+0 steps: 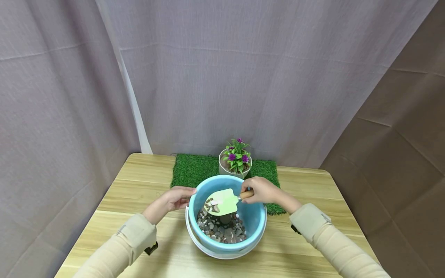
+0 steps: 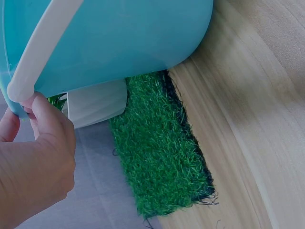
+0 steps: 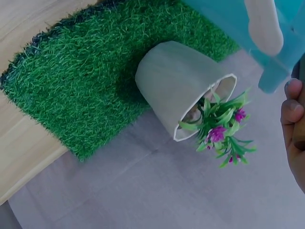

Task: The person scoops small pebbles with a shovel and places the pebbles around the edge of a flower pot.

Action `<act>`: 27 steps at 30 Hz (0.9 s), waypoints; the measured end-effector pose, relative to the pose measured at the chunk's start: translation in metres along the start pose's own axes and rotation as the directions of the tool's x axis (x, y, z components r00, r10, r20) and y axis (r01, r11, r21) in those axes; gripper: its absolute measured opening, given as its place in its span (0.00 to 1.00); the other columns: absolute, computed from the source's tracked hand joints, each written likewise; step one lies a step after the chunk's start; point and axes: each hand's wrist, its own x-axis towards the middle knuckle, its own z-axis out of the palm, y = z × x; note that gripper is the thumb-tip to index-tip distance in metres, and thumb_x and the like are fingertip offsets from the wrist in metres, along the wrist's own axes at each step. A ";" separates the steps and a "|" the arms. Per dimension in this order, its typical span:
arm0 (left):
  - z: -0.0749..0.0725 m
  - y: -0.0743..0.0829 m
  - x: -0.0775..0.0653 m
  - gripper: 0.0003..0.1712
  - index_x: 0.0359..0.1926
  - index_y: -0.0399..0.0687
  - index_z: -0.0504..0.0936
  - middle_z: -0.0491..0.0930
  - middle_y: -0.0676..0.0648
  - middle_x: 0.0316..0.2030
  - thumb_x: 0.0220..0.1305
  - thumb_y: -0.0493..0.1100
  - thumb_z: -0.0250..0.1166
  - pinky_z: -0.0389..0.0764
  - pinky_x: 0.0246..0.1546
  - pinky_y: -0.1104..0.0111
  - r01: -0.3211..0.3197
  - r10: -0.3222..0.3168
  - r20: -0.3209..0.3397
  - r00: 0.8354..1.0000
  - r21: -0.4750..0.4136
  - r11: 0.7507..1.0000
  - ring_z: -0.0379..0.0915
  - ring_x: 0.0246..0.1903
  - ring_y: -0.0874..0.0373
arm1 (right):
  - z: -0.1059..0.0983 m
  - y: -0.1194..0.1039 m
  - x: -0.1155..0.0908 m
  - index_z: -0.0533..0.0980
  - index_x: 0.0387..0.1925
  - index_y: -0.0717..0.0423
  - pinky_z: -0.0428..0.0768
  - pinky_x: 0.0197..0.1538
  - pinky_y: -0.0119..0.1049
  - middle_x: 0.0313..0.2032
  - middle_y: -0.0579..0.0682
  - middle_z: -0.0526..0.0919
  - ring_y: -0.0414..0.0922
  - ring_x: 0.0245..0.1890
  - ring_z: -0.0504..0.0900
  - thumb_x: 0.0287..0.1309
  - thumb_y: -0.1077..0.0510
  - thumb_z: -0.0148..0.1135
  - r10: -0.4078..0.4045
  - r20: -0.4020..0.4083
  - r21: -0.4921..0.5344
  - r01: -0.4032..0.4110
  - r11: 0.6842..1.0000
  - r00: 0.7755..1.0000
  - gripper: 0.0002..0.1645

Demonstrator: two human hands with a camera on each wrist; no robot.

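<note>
A light blue bucket with a white handle stands on the table, grey and brown pebbles in its bottom. At its left rim, my left hand pinches the edge between thumb and fingers; the left wrist view shows this hand by the handle's pivot. My right hand grips the wooden handle of a pale green trowel. The blade is over the bucket's opening and carries a few small stones. Only the fingers of that hand show at the right wrist view's edge.
Behind the bucket, a white pot with a purple-flowered plant stands on a strip of artificial grass. The wooden table extends on both sides. Grey curtains hang at the back.
</note>
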 end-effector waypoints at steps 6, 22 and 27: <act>0.000 0.000 0.000 0.27 0.61 0.27 0.66 0.80 0.54 0.24 0.65 0.39 0.59 0.84 0.30 0.79 0.003 -0.003 -0.010 1.000 0.006 1.000 0.77 0.25 0.67 | -0.007 0.004 -0.004 0.79 0.27 0.49 0.66 0.24 0.22 0.19 0.37 0.71 0.29 0.18 0.61 0.48 0.58 0.70 0.019 -0.026 0.023 -0.018 1.000 1.000 0.05; 0.000 0.001 -0.001 0.28 0.62 0.27 0.65 0.80 0.54 0.25 0.66 0.39 0.58 0.84 0.31 0.79 0.004 -0.004 0.005 1.000 0.008 1.000 0.77 0.25 0.67 | -0.025 0.028 -0.015 0.80 0.27 0.53 0.65 0.19 0.22 0.17 0.41 0.71 0.30 0.17 0.59 0.47 0.60 0.71 0.065 -0.088 0.085 -0.057 0.995 0.994 0.06; 0.000 0.000 -0.002 0.28 0.62 0.28 0.65 0.81 0.54 0.25 0.66 0.40 0.58 0.85 0.31 0.79 0.003 -0.003 0.008 1.000 0.016 1.000 0.77 0.25 0.67 | -0.030 0.034 -0.021 0.80 0.28 0.54 0.67 0.19 0.24 0.18 0.41 0.73 0.31 0.17 0.62 0.48 0.59 0.70 0.114 -0.086 0.092 -0.106 0.990 0.990 0.05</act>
